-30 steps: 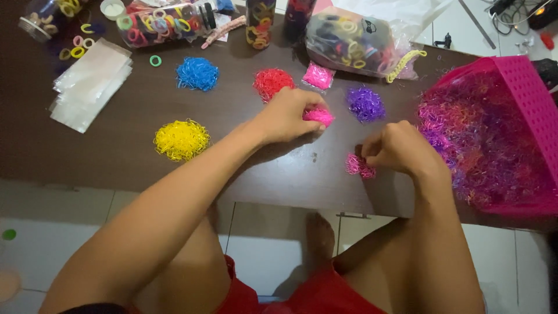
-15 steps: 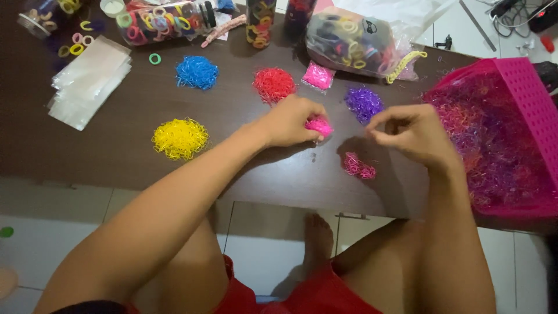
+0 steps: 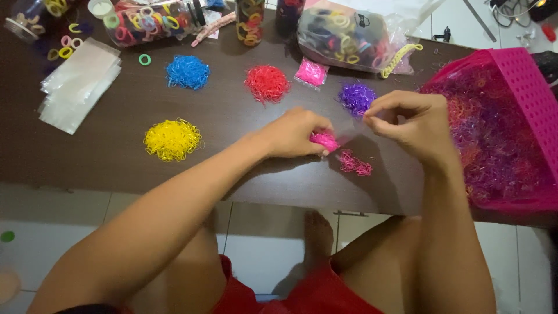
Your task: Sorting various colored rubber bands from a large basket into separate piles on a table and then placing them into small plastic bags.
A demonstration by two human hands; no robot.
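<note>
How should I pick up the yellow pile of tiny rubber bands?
Probably pinch the yellow pile at its heaped middle, coming straight down from above. It lies loose and flat on the table, with bare wood all around, so fingers can close in from both sides.

Yellow band pile point(image 3: 172, 139), blue pile point(image 3: 188, 72), red pile point(image 3: 267, 83)

The left hand point(image 3: 296, 132) pinches pink bands point(image 3: 324, 140) while the right hand point(image 3: 410, 121) holds a clear bag point(image 3: 351, 129).
</note>
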